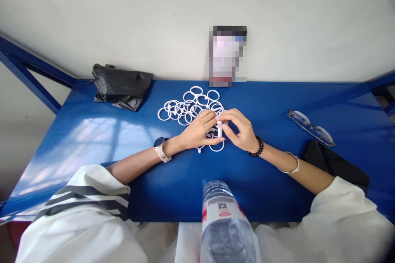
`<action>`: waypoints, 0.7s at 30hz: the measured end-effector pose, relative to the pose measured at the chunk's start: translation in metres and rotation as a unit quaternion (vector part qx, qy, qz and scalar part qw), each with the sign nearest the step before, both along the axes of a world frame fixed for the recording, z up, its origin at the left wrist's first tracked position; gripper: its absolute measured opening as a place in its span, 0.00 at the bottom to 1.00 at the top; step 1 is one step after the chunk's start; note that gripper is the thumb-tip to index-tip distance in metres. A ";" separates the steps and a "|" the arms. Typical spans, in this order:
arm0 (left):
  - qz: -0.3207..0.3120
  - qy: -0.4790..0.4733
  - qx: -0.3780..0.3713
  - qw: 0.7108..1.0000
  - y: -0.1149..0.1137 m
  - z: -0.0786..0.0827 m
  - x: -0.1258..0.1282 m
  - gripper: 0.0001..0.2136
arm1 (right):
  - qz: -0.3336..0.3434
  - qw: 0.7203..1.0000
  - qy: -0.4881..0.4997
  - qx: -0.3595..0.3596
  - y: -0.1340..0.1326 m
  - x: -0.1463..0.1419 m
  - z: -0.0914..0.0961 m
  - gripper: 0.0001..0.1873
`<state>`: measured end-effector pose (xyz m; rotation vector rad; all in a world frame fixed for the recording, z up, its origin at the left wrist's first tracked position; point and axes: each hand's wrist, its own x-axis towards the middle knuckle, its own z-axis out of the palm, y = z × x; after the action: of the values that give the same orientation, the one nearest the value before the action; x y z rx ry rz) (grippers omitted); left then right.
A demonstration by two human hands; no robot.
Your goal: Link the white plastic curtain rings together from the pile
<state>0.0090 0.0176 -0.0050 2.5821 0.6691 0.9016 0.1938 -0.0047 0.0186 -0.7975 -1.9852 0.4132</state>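
Note:
A heap of several white plastic rings [191, 104] lies on the blue table [108, 139], toward its back middle. Both hands meet just in front of the heap. My left hand [199, 131] has its fingers curled round a white ring. My right hand [239, 129] pinches the same small white ring piece [219, 131] between thumb and fingertips. More rings [217, 146] lie under and just in front of the hands. A watch sits on my left wrist, a dark bead bracelet and a bangle on my right.
A crumpled black plastic bag [121, 86] lies at the back left. Glasses [311, 128] and a dark phone [336, 166] rest at the right. A clear water bottle [224, 222] stands close in front of me. A blurred card [227, 55] leans on the wall.

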 end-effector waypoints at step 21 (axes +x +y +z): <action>-0.004 -0.003 0.004 1.000 0.001 0.000 0.000 0.19 | 0.022 0.998 -0.017 -0.050 0.002 0.002 -0.003 0.06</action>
<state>0.0093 0.0186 -0.0054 2.5856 0.6549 0.9111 0.1957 -0.0027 0.0155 -0.8284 -2.0306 0.5306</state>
